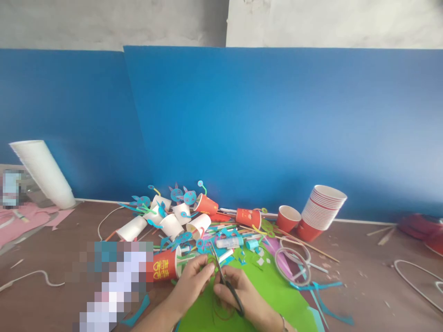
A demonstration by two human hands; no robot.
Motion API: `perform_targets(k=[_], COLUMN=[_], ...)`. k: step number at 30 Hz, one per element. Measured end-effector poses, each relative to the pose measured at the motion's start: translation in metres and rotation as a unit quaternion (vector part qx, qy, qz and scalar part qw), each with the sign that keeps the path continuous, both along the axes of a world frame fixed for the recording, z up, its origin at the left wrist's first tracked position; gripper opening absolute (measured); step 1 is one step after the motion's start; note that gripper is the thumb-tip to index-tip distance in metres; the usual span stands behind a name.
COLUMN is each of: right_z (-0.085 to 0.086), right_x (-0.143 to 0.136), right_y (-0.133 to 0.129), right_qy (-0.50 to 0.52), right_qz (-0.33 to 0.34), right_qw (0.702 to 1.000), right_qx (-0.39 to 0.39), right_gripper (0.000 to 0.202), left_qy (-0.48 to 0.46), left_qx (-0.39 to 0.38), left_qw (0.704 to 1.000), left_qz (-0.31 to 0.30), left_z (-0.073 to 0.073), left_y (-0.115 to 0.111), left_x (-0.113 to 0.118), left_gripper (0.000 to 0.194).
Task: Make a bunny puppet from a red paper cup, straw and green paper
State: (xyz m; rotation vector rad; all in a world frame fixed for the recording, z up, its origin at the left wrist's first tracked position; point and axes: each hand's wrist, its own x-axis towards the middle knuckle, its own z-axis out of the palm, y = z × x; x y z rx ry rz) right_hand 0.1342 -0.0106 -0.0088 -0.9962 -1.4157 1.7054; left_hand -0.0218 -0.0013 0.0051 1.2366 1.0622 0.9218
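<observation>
My right hand (242,290) grips a pair of scissors (221,272) with dark handles, blades pointing up and away from me. Close beside the blades, my left hand (194,279) is closed, thumb and fingertips pinched together. What it pinches is too small to make out. A thin reddish loop (223,318) hangs or lies below the hands. Under both hands is a bright green paper sheet (277,295). Just left of my left hand, a red paper cup (162,265) with yellow markings lies on its side, with green strips at its mouth.
Behind the hands lie white paper cups (171,226) with blue rabbit-like cutouts (189,197), a glue stick (230,242) and paper scraps. Rolls of clear tape (292,266) lie to the right. Stacked cups (323,207) stand back right; a white cup stack (44,173) leans at far left.
</observation>
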Motion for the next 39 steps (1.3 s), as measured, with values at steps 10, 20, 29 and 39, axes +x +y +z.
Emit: perform_targets(k=[10, 20, 29, 39], right_z=[0.0034, 0.0074, 0.0008, 0.0051], right_x=[-0.0001, -0.0003, -0.0007, 0.0004], right_y=[0.0021, 0.0013, 0.0006, 0.0014], right_qy=[-0.008, -0.037, -0.011, -0.025], right_qz=[-0.018, -0.022, -0.007, -0.015], right_qw=[1.000, 0.999, 1.000, 1.000], right_qx=[0.002, -0.010, 0.000, 0.004], right_gripper=[0.037, 0.035, 0.037, 0.036], left_qy=[0.005, 0.008, 0.017, 0.019], left_qx=[-0.004, 0.007, 0.033, 0.022], left_qw=[1.000, 0.999, 0.998, 0.999], left_qz=[0.014, 0.054, 0.044, 0.046], left_z=[-0.0026, -0.0027, -0.0027, -0.0010], left_y=[0.0005, 0.0000, 0.0003, 0.0006], left_x=[-0.0009, 0.0004, -0.0004, -0.0009], left_gripper=[0.034, 0.038, 0.035, 0.034])
